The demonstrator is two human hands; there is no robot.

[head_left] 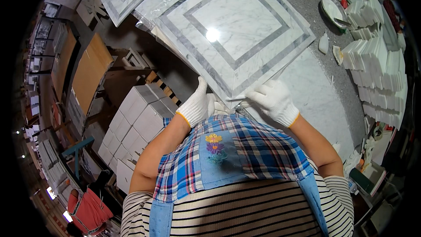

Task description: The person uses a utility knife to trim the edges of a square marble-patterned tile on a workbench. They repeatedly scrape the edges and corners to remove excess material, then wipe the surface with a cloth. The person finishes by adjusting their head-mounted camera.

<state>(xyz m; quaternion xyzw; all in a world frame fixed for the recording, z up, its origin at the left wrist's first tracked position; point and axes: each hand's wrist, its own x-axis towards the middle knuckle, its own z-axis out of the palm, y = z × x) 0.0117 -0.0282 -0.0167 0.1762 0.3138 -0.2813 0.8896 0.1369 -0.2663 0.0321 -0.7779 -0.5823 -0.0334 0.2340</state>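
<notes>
Gloved left hand [196,106], thumb raised and spread from the fingers; grip unclear. Gloved right hand [276,104], fingers bent at the near-right edge of the marble panel [237,22]; what they pinch cannot be told. The panel lies on the surface [326,101], its corner between the hands. Stacked tiles [377,74] stand right, beyond bare surface; boxes [133,120] lower left.

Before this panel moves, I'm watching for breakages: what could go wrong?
The marble-patterned panel lies with its near-left edge beside a drop to the floor; a slip might chip it. The gloved right hand is at the near corner, where it could get pinched. A white bowl sits near the right corner and might be knocked if the panel turns.
</notes>
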